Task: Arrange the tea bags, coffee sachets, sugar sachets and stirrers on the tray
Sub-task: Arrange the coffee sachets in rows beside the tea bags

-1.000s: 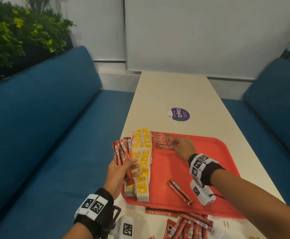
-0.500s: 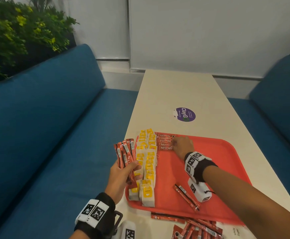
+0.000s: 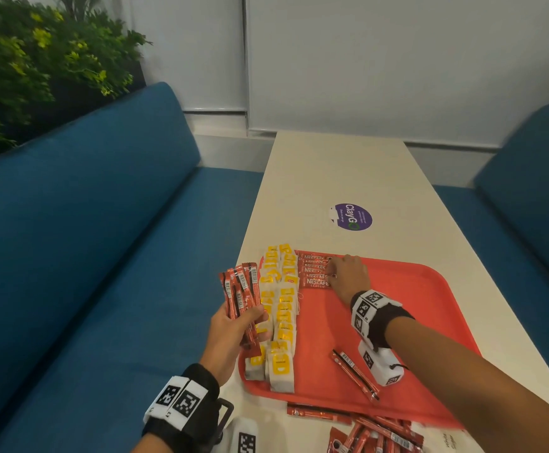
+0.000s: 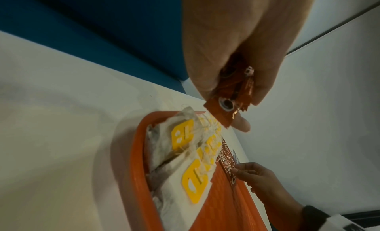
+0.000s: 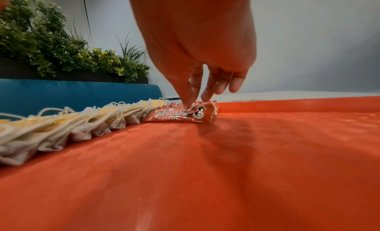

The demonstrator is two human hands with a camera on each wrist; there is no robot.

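Right hand [image 3: 348,276] is down at the tray's [image 3: 397,322] far left corner, thumb and fingertips [image 5: 206,96] on the row of coffee sachets [image 3: 314,273] beside the tea bags [image 3: 279,315], pinching or pressing, hard to tell. Left hand [image 3: 230,331] clutches a fan of sachets [image 3: 240,292]. Best to nudge gently, keeping edges flush.

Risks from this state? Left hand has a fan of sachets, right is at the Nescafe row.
1. The left hand pinches the fanned sachets only at their lower ends, over the tray's left edge; one could slip off.
2. The right hand's fingertips press the Nescafe row; a nudge may skew it into the tea bags.
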